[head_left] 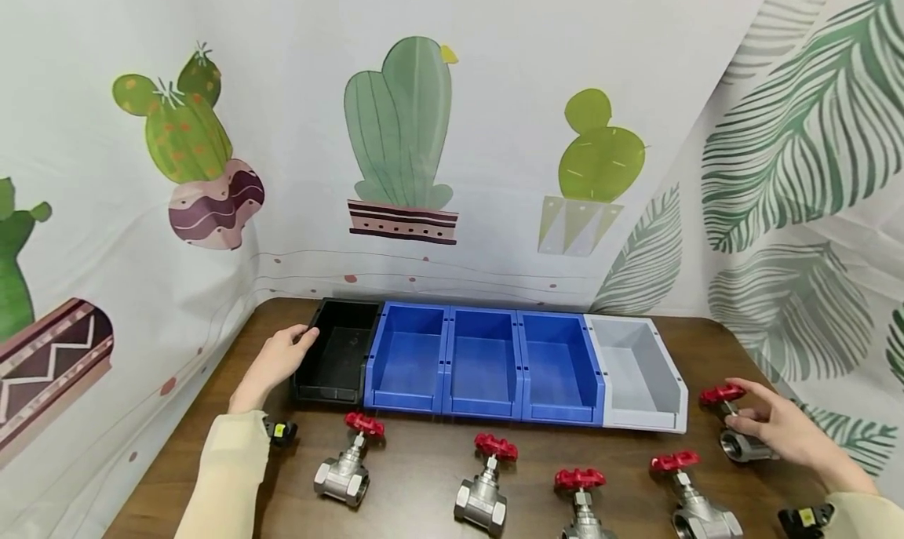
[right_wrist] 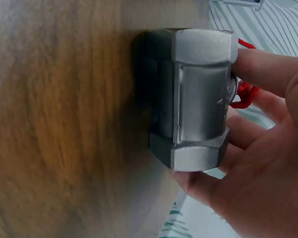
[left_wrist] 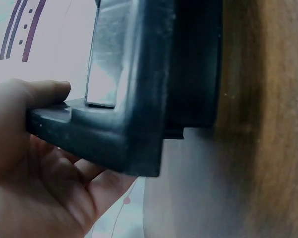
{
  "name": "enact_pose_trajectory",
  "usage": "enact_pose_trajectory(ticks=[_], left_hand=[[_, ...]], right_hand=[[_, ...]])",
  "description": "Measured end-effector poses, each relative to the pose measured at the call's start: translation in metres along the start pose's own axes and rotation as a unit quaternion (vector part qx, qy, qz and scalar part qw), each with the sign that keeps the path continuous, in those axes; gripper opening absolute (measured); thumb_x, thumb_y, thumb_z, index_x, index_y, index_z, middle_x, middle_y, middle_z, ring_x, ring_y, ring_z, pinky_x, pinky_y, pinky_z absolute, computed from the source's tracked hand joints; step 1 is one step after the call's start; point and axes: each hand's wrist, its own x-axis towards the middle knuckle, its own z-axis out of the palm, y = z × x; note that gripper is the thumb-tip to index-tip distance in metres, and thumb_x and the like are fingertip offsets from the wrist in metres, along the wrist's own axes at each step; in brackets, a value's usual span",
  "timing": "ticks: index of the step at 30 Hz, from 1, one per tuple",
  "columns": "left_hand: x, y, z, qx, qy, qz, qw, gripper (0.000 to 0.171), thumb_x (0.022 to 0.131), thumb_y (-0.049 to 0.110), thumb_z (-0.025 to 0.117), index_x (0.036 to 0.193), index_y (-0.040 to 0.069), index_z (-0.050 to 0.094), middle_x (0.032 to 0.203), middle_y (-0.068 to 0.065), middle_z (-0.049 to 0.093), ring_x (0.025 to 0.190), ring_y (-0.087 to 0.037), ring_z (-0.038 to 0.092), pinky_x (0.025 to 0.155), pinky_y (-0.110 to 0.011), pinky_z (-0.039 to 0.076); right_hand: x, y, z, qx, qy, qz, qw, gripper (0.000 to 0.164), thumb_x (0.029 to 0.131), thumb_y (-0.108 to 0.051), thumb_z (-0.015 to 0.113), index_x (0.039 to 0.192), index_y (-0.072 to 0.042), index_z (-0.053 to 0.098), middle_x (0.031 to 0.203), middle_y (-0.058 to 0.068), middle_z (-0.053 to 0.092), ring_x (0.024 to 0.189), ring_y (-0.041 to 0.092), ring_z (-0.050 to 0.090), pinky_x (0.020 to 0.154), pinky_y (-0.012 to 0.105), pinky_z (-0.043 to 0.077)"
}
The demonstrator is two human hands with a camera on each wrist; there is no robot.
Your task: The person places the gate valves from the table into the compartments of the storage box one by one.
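Observation:
My left hand (head_left: 278, 360) grips the left wall of a black plastic bin (head_left: 337, 360) at the left end of a row. In the left wrist view its thumb lies over the rim of the bin (left_wrist: 139, 114), with the fingers outside the wall. At the far right, my right hand (head_left: 784, 425) holds a steel gate valve (head_left: 741, 446) below its red handwheel (head_left: 719, 395). The right wrist view shows the valve's body (right_wrist: 201, 99) close up, thumb and fingers around it. Whether it touches the table cannot be told.
Three blue bins (head_left: 482, 358) and a grey bin (head_left: 639, 366) continue the row. Several more red-wheeled valves stand in front, including a left one (head_left: 342, 476) and a middle one (head_left: 482, 501). Behind the wooden table (head_left: 417, 476) hangs a cactus-print cloth (head_left: 494, 131).

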Motion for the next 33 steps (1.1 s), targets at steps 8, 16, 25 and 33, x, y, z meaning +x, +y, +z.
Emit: enact_pose_trajectory(ticks=[8, 16, 25, 33], left_hand=[[-0.003, -0.001, 0.000, -0.008, -0.001, -0.009, 0.9999, 0.064, 0.105, 0.045, 0.038, 0.141, -0.008, 0.043, 0.139, -0.032, 0.046, 0.127, -0.050, 0.042, 0.101, -0.061, 0.035], [-0.005, 0.001, -0.001, -0.010, 0.001, -0.011, 0.9999, 0.065, 0.105, 0.046, 0.037, 0.142, -0.007, 0.042, 0.139, -0.032, 0.045, 0.128, -0.050, 0.041, 0.101, -0.062, 0.034], [-0.005, -0.002, 0.001, -0.007, 0.006, -0.014, 0.9999, 0.068, 0.104, 0.050, 0.036, 0.141, -0.007, 0.043, 0.138, -0.032, 0.046, 0.127, -0.051, 0.041, 0.101, -0.062, 0.034], [-0.003, 0.003, 0.002, -0.003, 0.001, -0.012, 0.9999, 0.069, 0.104, 0.050, 0.035, 0.141, -0.007, 0.043, 0.139, -0.032, 0.045, 0.127, -0.051, 0.041, 0.101, -0.062, 0.033]], right_hand=[[-0.001, 0.002, 0.000, 0.016, 0.016, 0.002, 1.000, 0.068, 0.089, -0.011, 0.071, 0.139, 0.011, 0.030, 0.091, 0.016, 0.072, 0.078, 0.001, 0.063, 0.064, 0.023, 0.046], [-0.001, -0.011, -0.007, 0.026, 0.027, -0.006, 0.999, 0.062, 0.089, -0.012, 0.072, 0.140, -0.004, 0.038, 0.090, 0.019, 0.072, 0.063, 0.005, 0.060, 0.052, 0.028, 0.045], [0.006, -0.039, -0.013, 0.045, 0.062, -0.063, 0.995, 0.059, 0.087, -0.006, 0.073, 0.137, -0.010, 0.042, 0.085, 0.014, 0.070, 0.066, 0.004, 0.061, 0.052, 0.027, 0.045], [0.009, -0.062, -0.010, 0.035, 0.080, -0.071, 0.994, 0.062, 0.087, -0.009, 0.074, 0.137, -0.001, 0.040, 0.086, 0.012, 0.070, 0.072, 0.002, 0.062, 0.056, 0.026, 0.046]])
